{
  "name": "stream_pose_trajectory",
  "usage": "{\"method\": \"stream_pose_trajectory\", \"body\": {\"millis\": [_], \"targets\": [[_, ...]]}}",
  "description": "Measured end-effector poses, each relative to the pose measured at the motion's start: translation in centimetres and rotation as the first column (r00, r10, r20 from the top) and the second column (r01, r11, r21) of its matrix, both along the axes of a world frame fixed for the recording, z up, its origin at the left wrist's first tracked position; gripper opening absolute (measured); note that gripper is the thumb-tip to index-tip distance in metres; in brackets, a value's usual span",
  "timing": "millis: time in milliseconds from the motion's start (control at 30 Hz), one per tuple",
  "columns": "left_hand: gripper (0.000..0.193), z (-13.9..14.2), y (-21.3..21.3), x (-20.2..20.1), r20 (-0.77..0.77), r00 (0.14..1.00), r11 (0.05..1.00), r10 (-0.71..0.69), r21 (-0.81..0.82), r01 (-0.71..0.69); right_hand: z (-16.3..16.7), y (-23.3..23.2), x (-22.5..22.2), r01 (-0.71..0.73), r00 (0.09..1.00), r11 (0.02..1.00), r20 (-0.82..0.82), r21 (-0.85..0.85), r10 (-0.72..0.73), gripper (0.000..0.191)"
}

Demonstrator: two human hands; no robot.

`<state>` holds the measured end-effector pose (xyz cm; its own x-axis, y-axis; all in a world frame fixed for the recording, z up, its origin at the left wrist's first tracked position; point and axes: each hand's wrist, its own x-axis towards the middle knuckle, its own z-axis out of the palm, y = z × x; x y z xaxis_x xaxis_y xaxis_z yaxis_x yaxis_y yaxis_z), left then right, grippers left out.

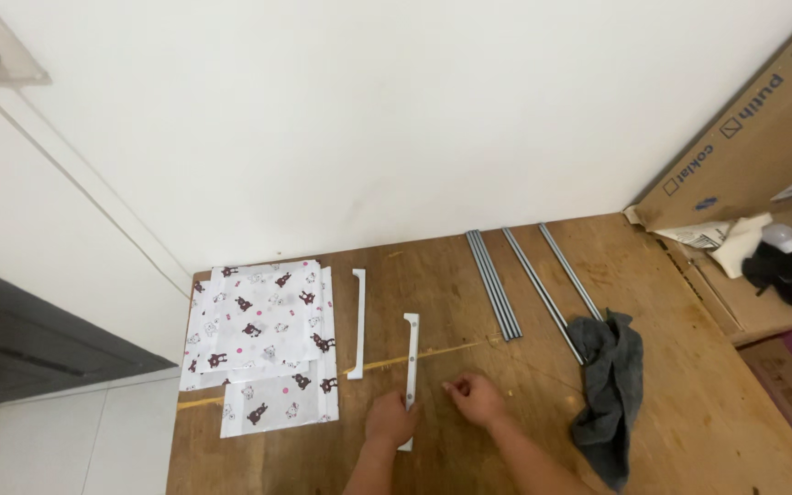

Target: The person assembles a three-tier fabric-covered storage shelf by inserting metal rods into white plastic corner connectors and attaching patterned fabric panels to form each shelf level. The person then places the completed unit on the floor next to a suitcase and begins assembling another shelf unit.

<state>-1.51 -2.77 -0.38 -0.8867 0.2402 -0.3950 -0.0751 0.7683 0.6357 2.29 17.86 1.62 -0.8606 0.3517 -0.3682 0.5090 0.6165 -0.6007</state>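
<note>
My left hand rests on the lower part of a short white plastic bar lying on the wooden table, fingers curled over it. To its right my right hand hovers at the table surface with fingertips pinched together; whether it holds something small I cannot tell. A second, longer white bar lies parallel to the left. Folded white fabric with small animal prints lies further left.
Several grey metal rods and two separate rods lie at the back of the table. A dark grey cloth is crumpled at the right. An open cardboard box stands at the right edge. A white wall is behind.
</note>
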Motion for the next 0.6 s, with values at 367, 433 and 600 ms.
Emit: {"method": "stream_pose_trajectory", "body": {"millis": [367,433,600], "targets": [[0.038,0.3,8.6,0.6,0.056,0.962,0.932,0.266,0.239,-0.271,0.9,10.8,-2.5,0.25,0.959,0.955,-0.177,0.157,-0.222,0.037],[0.033,-0.5,9.7,0.4,0.167,0.928,0.762,0.332,0.532,-0.368,1.0,12.7,-2.9,0.236,0.965,0.947,-0.171,0.22,-0.201,0.041],[0.026,-1.0,11.4,-1.1,0.26,0.876,0.471,0.407,0.761,-0.445,0.7,15.9,-4.9,0.196,0.975,0.938,-0.159,0.287,-0.155,0.047]]}}
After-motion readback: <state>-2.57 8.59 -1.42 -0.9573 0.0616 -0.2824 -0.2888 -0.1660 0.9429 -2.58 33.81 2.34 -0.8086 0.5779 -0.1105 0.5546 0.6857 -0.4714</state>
